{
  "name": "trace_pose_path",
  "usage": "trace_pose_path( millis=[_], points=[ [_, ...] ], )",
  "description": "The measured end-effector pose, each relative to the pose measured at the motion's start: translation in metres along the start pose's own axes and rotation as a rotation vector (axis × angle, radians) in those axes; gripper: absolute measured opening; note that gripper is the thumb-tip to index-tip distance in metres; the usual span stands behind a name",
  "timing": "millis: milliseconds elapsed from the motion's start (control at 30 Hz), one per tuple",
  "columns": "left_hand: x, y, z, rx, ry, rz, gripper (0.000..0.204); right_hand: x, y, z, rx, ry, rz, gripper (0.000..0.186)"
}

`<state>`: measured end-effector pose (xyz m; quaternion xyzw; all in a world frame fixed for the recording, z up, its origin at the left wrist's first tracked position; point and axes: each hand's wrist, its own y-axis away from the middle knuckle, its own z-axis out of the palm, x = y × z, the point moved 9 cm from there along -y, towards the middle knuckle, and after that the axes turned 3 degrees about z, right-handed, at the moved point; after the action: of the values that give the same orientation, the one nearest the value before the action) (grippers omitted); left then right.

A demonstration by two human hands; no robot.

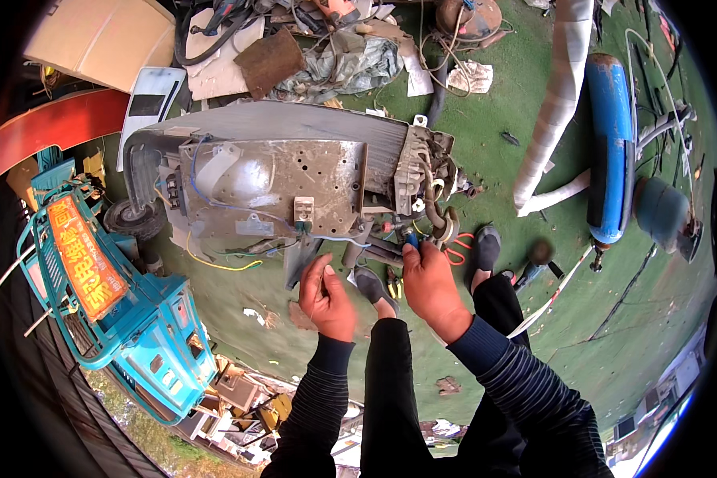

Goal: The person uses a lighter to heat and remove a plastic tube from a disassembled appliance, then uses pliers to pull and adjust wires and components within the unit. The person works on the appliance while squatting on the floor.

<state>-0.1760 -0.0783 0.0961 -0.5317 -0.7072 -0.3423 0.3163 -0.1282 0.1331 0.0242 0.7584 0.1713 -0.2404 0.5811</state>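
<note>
A dusty metal appliance unit [271, 175] with a mounting plate, wires, a finned block and bent pipes [434, 211] lies in front of me. My right hand [430, 291] is closed around a small blue object [411, 239], perhaps a tool handle, beside a red-knobbed fitting [388, 227] at the unit's lower right. My left hand [323, 299] is curled just below the plate; what its fingers hold, if anything, I cannot make out. Yellow-handled pliers [394, 284] lie on the floor between my hands. A red hose [456, 256] loops right of my right hand.
A turquoise tricycle [163, 334] stands at left. At right are a blue gas cylinder [609, 135], a rounded tank [661, 215] and a wrapped pipe [554, 95]. Cardboard [95, 36], plastic sheeting [342, 68] and cables lie behind the unit. My feet [482, 251] stand on green flooring [573, 342].
</note>
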Motion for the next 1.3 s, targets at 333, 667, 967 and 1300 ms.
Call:
trace_pose_path(
  millis=[333, 667, 967, 1300],
  points=[
    [-0.029, -0.002, -0.005, -0.014, -0.106, -0.036, 0.025, -0.022, -0.004, -0.006, -0.038, 0.034, 0.077, 0.036],
    [-0.024, -0.009, -0.002, -0.067, -0.114, -0.099, 0.022, -0.026, -0.009, -0.007, -0.019, 0.058, 0.049, 0.031],
    [-0.026, -0.014, -0.002, -0.112, -0.144, -0.108, 0.020, -0.038, -0.010, -0.005, 0.067, 0.177, -0.200, 0.033],
    [-0.032, -0.018, -0.004, -0.094, -0.140, 0.017, 0.023, -0.025, -0.010, 0.000, -0.004, 0.121, -0.032, 0.036]
  ],
)
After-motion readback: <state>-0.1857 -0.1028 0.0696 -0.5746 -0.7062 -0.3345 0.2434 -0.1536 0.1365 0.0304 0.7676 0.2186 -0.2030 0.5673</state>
